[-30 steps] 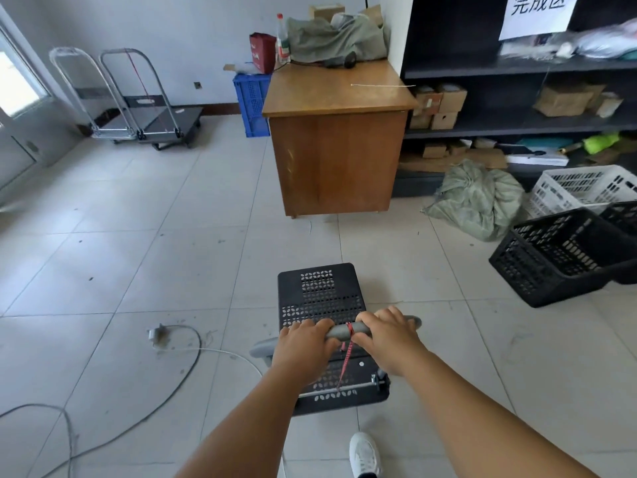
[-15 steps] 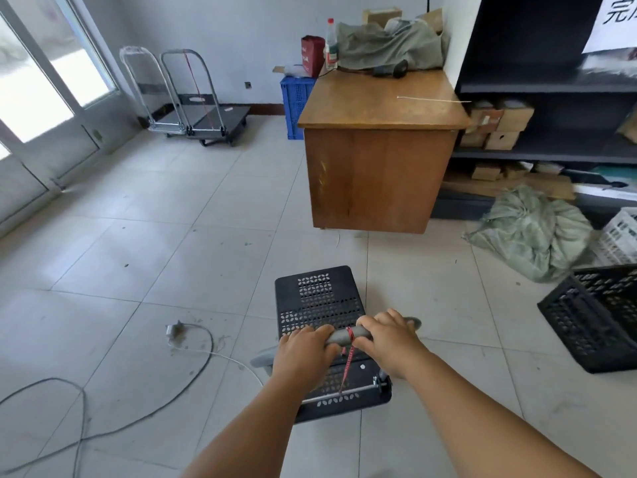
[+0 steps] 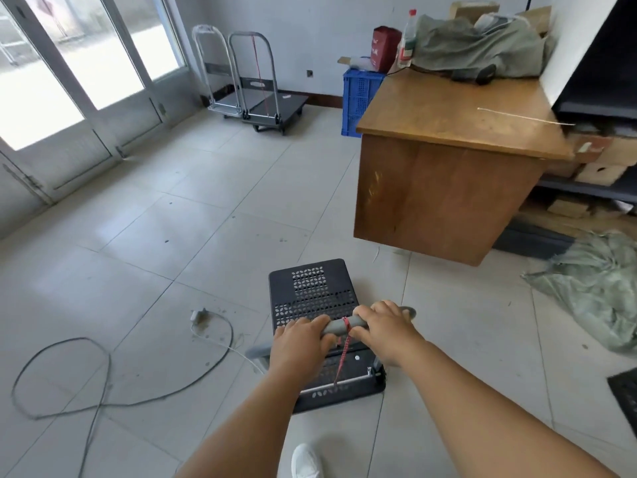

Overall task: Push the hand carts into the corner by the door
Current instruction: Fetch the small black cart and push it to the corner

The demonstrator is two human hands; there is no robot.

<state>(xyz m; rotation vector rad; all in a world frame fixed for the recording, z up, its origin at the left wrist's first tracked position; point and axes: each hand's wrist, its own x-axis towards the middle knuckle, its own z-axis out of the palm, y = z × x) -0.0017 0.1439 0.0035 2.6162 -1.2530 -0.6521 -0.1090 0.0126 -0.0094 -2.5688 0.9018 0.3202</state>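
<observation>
A small black hand cart [image 3: 312, 288] with a perforated deck stands on the tiled floor right in front of me. Its grey handle bar [image 3: 336, 327] has a red cord tied at the middle. My left hand [image 3: 300, 343] and my right hand [image 3: 387, 326] are both closed around that bar, side by side. Two more hand carts [image 3: 265, 105] with upright metal handles stand parked at the far wall, in the corner beside the glass door [image 3: 69, 74] on the left.
A wooden desk [image 3: 444, 160] stands ahead on the right, with a blue crate [image 3: 358, 98] behind it. Loose cables [image 3: 103, 370] and a plug lie on the floor to my left. A green sack [image 3: 593, 288] and dark shelving [image 3: 593, 105] are on the right.
The view has swung left and forward: the door and parked carts now sit nearer the centre, the baskets on the right have slid out of view. Both hands keep their grip.
</observation>
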